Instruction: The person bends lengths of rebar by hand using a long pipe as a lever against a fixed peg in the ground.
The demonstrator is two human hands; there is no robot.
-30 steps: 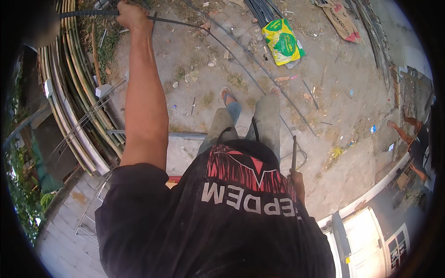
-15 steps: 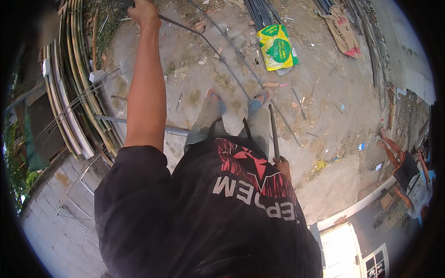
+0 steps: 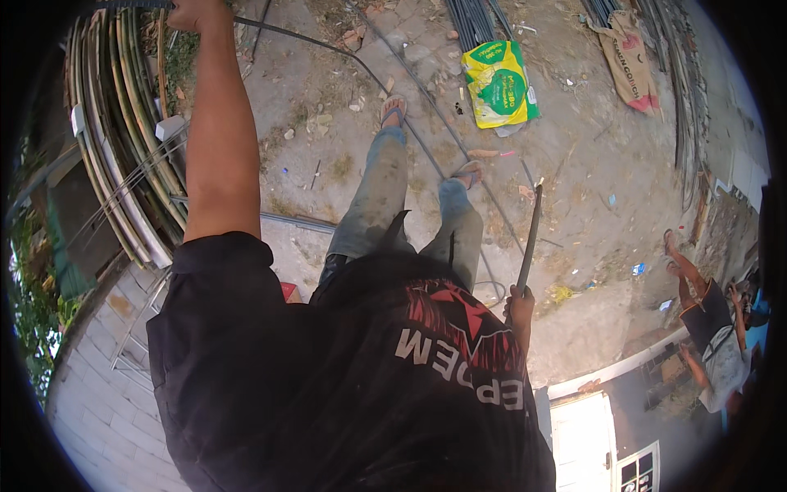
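My left arm stretches forward to the far left, where my left hand point(image 3: 199, 14) is closed around a long dark steel bar point(image 3: 287, 33). From that hand the bar runs right and bends down toward the ground near my foot; its other end leaves the picture at the upper left. Low at my right side, my right hand point(image 3: 520, 307) is wrapped round a dark rod point(image 3: 530, 242). The rod points forward and slightly right, its far tip above the ground. Part of my right hand and the rod's near end are hidden by my black shirt point(image 3: 352, 369).
Bamboo poles point(image 3: 135, 107) and thin rods lie at the left. A yellow-green sack point(image 3: 498, 86) covers bundled bars point(image 3: 471, 25) ahead; a brown sack point(image 3: 627, 66) lies farther right. Another person point(image 3: 711, 316) is at the right, near a white door point(image 3: 584, 435). Long bars cross the dirt.
My left hand has moved further left with the bar. My left foot has stepped forward. The rod in my right hand has shifted right, its tip swinging to the right.
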